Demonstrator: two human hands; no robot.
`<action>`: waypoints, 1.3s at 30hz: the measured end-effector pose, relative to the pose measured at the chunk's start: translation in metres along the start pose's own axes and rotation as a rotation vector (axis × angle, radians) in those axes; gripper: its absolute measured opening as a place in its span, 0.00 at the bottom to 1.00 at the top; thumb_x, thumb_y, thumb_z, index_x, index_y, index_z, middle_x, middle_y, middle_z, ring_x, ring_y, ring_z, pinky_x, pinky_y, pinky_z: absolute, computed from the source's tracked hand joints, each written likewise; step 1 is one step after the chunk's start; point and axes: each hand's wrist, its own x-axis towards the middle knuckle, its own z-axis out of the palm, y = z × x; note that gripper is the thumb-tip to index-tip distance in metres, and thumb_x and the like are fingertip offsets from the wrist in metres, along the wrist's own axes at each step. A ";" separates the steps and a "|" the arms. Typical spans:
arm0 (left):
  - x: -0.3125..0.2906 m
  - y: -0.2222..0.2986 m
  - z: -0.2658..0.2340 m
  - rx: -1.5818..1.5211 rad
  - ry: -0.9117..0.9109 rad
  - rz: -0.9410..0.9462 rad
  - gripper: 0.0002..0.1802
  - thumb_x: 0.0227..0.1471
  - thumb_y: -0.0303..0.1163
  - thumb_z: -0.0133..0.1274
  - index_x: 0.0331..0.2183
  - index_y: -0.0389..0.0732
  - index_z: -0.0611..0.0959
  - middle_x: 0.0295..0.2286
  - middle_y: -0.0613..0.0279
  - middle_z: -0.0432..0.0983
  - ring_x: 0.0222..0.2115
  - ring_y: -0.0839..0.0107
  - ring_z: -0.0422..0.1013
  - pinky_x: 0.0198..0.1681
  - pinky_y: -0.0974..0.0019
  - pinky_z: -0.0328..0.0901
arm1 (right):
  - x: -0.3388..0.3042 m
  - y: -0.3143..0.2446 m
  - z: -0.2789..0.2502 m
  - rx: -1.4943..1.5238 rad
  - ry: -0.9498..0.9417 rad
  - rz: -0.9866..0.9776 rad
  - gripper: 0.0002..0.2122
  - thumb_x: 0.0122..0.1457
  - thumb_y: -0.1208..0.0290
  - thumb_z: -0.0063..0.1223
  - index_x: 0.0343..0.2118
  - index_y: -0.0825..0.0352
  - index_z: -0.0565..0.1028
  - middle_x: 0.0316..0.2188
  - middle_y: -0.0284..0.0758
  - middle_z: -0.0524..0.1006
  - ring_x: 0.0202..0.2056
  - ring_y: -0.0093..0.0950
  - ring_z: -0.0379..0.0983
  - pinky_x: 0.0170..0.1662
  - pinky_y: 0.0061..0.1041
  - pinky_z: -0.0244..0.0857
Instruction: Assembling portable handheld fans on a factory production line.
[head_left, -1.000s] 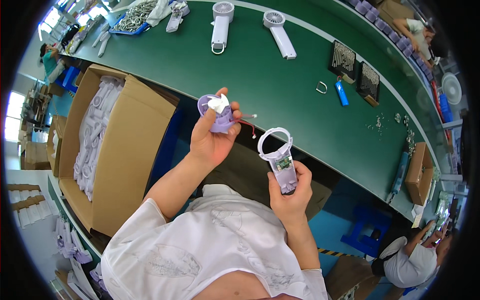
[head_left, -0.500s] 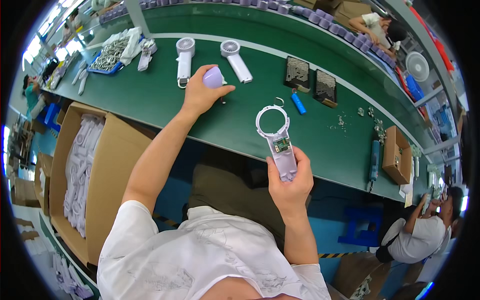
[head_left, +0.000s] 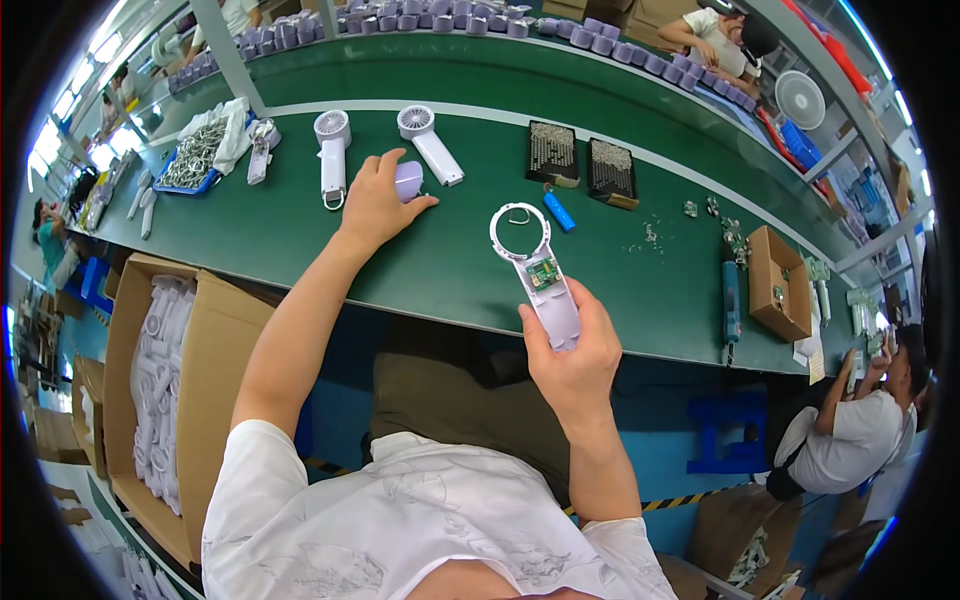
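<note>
My left hand (head_left: 376,207) is closed around a rounded lilac part (head_left: 408,181), low over the green bench, thumb stretched out on its near side. My right hand (head_left: 580,350) grips the handle end of a pale lilac fan housing half (head_left: 556,318). Its open ring points away from me, and a small green circuit board (head_left: 544,273) sits just below that ring. Through the ring shows a bent metal loop (head_left: 519,216) on the bench. Beyond my left hand lie two white handheld fans (head_left: 333,165) (head_left: 432,145). A blue cylindrical battery (head_left: 559,211) is past the ring.
Two black trays of small metal parts (head_left: 553,153) (head_left: 612,173) lie at the back. A blue tray of metal loops (head_left: 195,158) stands far left, a small carton (head_left: 780,285) and a teal electric screwdriver (head_left: 732,305) right. A large carton of housings (head_left: 225,345) stands at my left.
The view has tilted, shifting the bench down and left in it. My right hand has carried the housing farther over the bench, its ring now overlapping the metal loop. Both grips persist.
</note>
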 end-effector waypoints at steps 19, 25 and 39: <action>-0.092 0.079 -0.017 -1.332 -0.158 -0.180 0.26 0.56 0.24 0.58 0.55 0.33 0.72 0.44 0.52 0.78 0.44 0.65 0.75 0.49 0.63 0.69 | -0.008 -0.004 0.016 0.024 0.008 0.030 0.20 0.51 0.68 0.67 0.44 0.75 0.75 0.29 0.46 0.80 0.27 0.44 0.78 0.30 0.35 0.72; -0.108 0.114 0.004 -1.927 -0.613 -0.330 0.34 0.59 0.34 0.52 0.62 0.32 0.61 0.53 0.37 0.69 0.56 0.45 0.66 0.60 0.45 0.61 | -0.017 -0.010 0.020 0.018 -0.064 0.058 0.20 0.50 0.69 0.68 0.45 0.72 0.76 0.31 0.46 0.80 0.31 0.42 0.81 0.34 0.34 0.74; -0.079 0.089 0.016 -1.863 -0.448 -0.572 0.29 0.66 0.44 0.39 0.62 0.38 0.64 0.38 0.48 0.78 0.30 0.58 0.79 0.32 0.56 0.77 | 0.079 0.188 -0.211 -0.940 -0.216 -0.428 0.21 0.54 0.81 0.49 0.53 0.68 0.72 0.45 0.43 0.75 0.46 0.41 0.73 0.48 0.38 0.68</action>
